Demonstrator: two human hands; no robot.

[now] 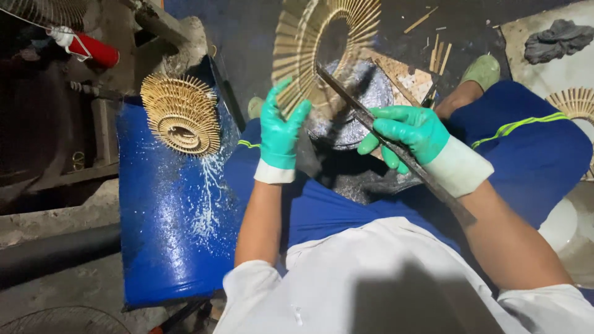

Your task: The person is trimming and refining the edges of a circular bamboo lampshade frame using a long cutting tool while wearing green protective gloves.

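Two gloved hands work: my left hand [278, 133] pinches the bamboo ring [325, 46] at its lower edge, my right hand [411, 133] is closed around a blade [383, 139] angled into it. A slip might snap spokes or cut my left fingers.

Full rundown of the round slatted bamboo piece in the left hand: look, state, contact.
The round bamboo-slat piece looks like a ring of thin pale slats fanning outward around an open centre, with curved bands tying them. It is held up on edge over a dark round block, its top cut off by the frame and slightly blurred. The green-gloved left hand grips its lower left edge. A long dark flat blade, held by the green-gloved right hand, reaches its inner rim.
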